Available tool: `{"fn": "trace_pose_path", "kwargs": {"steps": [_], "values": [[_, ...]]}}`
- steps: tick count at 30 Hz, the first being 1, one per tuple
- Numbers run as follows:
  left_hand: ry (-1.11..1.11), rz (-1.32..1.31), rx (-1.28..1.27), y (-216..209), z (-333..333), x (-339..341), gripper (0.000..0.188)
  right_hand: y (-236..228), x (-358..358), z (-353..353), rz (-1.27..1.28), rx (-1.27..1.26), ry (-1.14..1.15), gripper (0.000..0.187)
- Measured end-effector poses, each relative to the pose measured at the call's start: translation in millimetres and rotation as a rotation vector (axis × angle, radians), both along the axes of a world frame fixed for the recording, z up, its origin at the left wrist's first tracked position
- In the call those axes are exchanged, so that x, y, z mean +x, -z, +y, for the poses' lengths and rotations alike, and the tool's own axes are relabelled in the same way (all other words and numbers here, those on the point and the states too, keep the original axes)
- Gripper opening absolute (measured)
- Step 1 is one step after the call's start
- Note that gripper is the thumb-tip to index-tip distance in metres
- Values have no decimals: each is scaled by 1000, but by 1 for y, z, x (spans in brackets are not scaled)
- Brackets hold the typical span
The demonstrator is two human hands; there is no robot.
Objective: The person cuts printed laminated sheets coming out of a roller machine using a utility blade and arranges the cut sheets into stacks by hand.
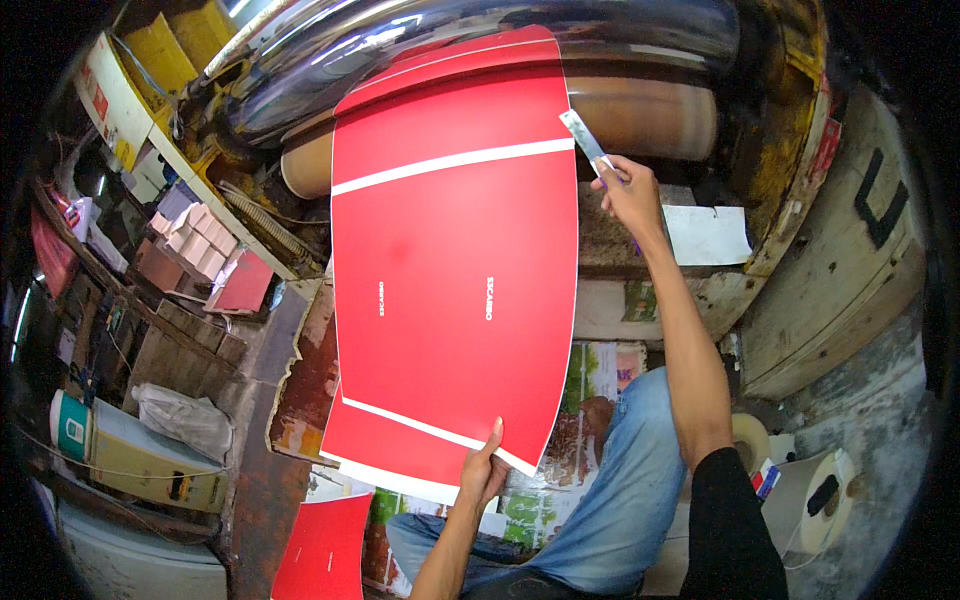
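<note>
A large red printed sheet (455, 240) with white bands runs from a shiny metal roller (640, 30) down over a brown roller (645, 117) toward my lap. At its near edge my left hand (483, 472) pinches the white border, thumb on top and fingers underneath. My right hand (630, 190) is closed around a flat, narrow silvery strip (582, 135). The strip's far end lies close to the sheet's right edge, by the upper white band; whether it touches cannot be seen. Something purple shows at my right fingers.
Another red sheet (322, 545) lies low on the left. A white paper (708, 235) rests on the machine's ledge, right of my forearm. Yellow machine frame (790, 130) flanks the rollers. Wide rolls (822, 500) stand on the floor at right; pink stacks (197, 240) are at left.
</note>
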State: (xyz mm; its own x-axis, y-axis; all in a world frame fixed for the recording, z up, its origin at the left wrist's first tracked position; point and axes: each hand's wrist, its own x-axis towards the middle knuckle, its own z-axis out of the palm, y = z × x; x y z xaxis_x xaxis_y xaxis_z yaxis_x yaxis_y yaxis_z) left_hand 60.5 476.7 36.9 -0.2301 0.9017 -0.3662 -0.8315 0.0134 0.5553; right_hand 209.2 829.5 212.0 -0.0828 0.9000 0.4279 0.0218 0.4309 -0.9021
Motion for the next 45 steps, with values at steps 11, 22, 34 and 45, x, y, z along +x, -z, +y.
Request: {"fn": "trace_pose_path", "kwargs": {"steps": [11, 22, 34, 45], "values": [[39, 28, -102, 11, -48, 3, 40, 22, 2, 19, -178, -48, -85, 27], [-5, 5, -145, 25, -104, -7, 42, 33, 23, -24, -383, -253, -345, 26], [-21, -7, -208, 27, -184, -16, 51, 36, 86, -52, -926, -241, -345, 39], [-17, 108, -353, 23, -252, -12, 54, 43, -2, -103, -151, -318, -201, 54]]}}
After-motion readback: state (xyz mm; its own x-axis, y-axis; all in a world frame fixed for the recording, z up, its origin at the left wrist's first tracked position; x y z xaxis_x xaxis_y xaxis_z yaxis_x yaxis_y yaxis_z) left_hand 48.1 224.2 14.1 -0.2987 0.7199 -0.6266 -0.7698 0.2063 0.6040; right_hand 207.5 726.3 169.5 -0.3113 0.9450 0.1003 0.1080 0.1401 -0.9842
